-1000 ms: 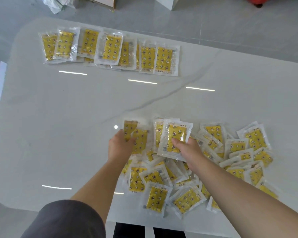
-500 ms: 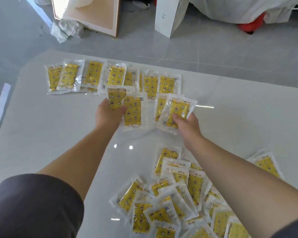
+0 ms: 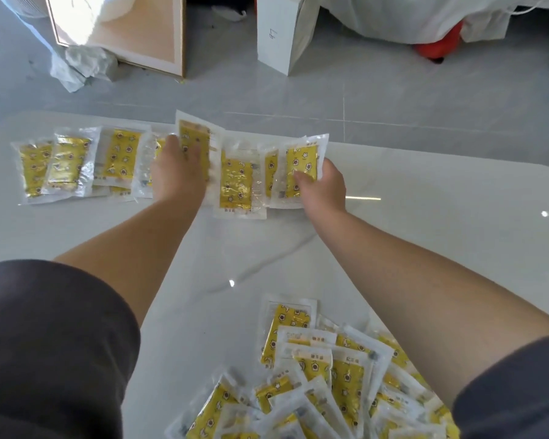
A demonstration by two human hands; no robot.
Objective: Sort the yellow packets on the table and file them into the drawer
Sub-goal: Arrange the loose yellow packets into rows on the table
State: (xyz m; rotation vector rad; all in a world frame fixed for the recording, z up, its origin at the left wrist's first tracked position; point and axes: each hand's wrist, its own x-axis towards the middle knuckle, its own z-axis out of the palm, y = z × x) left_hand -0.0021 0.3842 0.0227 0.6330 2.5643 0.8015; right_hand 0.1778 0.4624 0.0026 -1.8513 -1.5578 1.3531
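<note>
Your hands are out beyond the loose pile (image 3: 314, 369) of yellow packets on the near bench (image 3: 441, 217). Your left hand (image 3: 178, 175) grips fanned packets (image 3: 236, 185); your right hand (image 3: 322, 188) pinches another packet (image 3: 301, 163). Both are at the sorted row (image 3: 67, 163) along the far edge.

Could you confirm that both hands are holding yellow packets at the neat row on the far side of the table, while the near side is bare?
The near side is not bare: the head view shows a loose pile of yellow packets there. The rest stands: the left hand and right hand each hold packets at the far row on the table.
</note>
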